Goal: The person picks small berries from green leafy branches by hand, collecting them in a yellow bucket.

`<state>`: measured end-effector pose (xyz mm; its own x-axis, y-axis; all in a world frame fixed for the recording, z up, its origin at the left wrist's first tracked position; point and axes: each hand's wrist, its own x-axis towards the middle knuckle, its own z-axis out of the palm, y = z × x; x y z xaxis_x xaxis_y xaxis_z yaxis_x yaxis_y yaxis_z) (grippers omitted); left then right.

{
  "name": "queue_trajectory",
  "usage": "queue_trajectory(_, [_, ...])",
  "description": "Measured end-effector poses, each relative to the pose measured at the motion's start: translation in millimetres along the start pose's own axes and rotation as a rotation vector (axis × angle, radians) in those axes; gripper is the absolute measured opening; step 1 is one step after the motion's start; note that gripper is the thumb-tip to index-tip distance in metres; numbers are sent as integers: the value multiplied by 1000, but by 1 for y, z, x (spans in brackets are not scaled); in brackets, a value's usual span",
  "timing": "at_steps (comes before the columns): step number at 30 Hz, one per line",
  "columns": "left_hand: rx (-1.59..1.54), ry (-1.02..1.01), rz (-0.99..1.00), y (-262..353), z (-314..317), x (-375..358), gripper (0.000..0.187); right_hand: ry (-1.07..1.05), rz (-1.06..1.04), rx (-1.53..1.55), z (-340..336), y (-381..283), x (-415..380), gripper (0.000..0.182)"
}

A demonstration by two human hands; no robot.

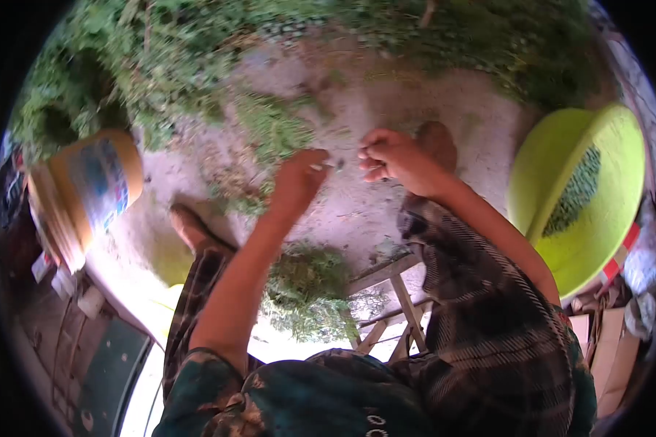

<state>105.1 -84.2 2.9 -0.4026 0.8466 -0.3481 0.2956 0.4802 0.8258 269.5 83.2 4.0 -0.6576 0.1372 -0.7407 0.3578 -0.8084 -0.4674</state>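
My left hand (297, 182) is closed, its fingertips pinched together above the floor. A small pale bit (328, 164) shows at those fingertips, too blurred to name. My right hand (395, 157) hovers a short way to the right, apart from the left, with its fingers curled in. Whether anything is between them I cannot make out. Below and around the left hand lie loose green sprigs (273, 127) on the pale floor (357, 204).
Heaped leafy branches (189, 62) cover the far side. A yellow bucket (127, 164) lies tilted at left. At right, a lime-green basin (539, 156) holds small green pieces (577, 191). A wooden stool (408, 298) and more greenery (306, 277) are beneath me. Cardboard (608, 342) stands lower right.
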Motion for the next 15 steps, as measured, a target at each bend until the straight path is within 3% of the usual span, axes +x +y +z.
queue_trajectory(1, [100, -26, 35, 2, 15, -7, 24, -122, -42, 109, -2, 5, 6, 18])
queue_trajectory(2, [346, 14, 102, 2, 28, -12, 26, -128, -65, 10, 2, -1, 2, 19])
queue_trajectory(3, [308, -56, -25, 0, 33, -13, 29, -95, -109, -261, 8, -8, 0, 19])
queue_trajectory(5, [440, -62, -127, 13, 37, -10, 20, -76, 11, -165, 13, -13, -3, 27])
queue_trajectory(8, [406, 73, -67, 16, 42, -9, 16, -6, 174, -49, 14, -18, -6, 26])
queue_trajectory(9, [397, 75, -73, 20, 44, -12, 16, -29, 129, -65, 10, -14, -4, 23])
queue_trajectory(12, [218, 190, -215, 42, 45, -8, 17, 144, 188, 34, 26, -14, -7, 30])
queue_trajectory(15, [-133, 256, 80, 78, 46, -11, 21, 66, 252, 247, 23, -12, -6, 30])
